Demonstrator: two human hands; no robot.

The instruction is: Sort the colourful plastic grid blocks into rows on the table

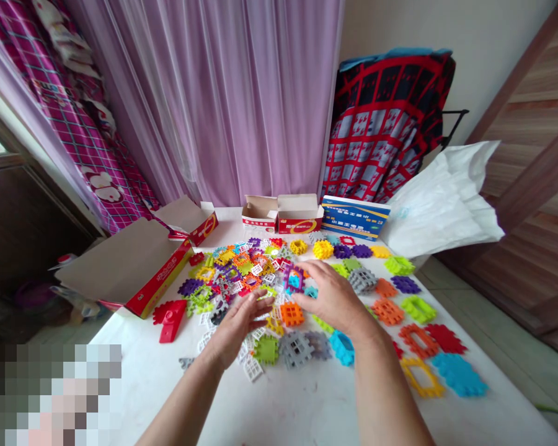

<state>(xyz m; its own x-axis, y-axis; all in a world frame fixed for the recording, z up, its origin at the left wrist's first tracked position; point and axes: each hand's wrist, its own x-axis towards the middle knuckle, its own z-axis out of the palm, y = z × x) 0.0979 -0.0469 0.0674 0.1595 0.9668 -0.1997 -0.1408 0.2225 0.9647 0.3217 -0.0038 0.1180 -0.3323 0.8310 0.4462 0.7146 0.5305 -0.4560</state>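
Note:
My right hand (332,298) is over the middle of the table, its thumb and fingers closed at the edge of a purple square frame-shaped building block (287,279). Left of it, my left hand (242,323) has its fingers stretched out and slightly apart, with nothing visible in them. Just below the purple block lies an orange window block (292,314). Around my left hand is a mixed heap of plastic building blocks (232,271) and white lattice window pieces (253,368). A green block (266,350) and a grey window block (296,349) lie nearer to me.
Blocks grouped by colour, such as blue ones (460,374) and a yellow frame (422,378), lie at the right. Open cardboard boxes (160,279) stand at the left and back, beside a blue box (356,217). A white sack (441,198) hangs at the right edge.

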